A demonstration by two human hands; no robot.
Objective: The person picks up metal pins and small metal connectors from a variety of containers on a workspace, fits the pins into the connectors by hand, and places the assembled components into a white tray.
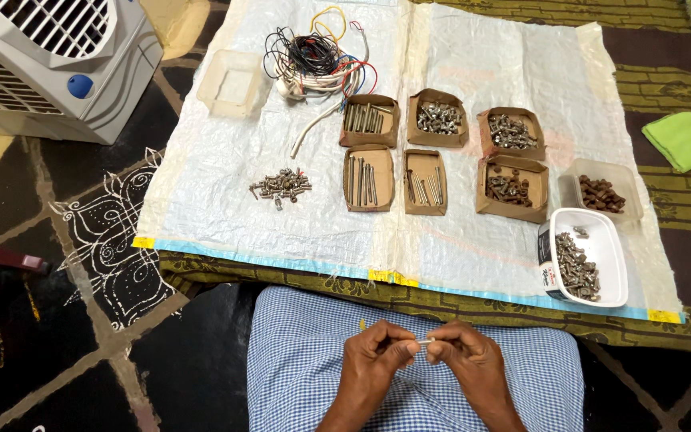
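Over the lap, above a blue-and-white checked cloth point(297, 352), the left hand point(373, 356) and the right hand point(465, 356) meet fingertip to fingertip on a small metal bolt point(425, 341), which lies level between them at six o'clock in the view. Each hand's grip is pinched on one end of it, thumb against forefinger; whether a nut sits on the thread is too small to tell. The bolt looks stiff, hard and light, smooth enough to slip from dry fingers and apt to roll if dropped on the cloth, so the head and the shank end are probably the safest places to pinch, with the thread left free. Ahead, a pale plastic sheet point(225, 168) spread on the floor carries the rest: a loose heap of screws point(281, 186) at ten o'clock, six brown card trays point(369, 156) of sorted long and short fasteners at twelve, a white tub of bolts point(593, 244) at two, a clear tub of rusty nuts point(605, 172) beyond it, and a tangle of wires point(317, 58) at the far edge near an empty clear tub point(232, 84). A green cloth point(685, 140) lies off the sheet at far right, and a grey air cooler point(49, 64) stands at far left.
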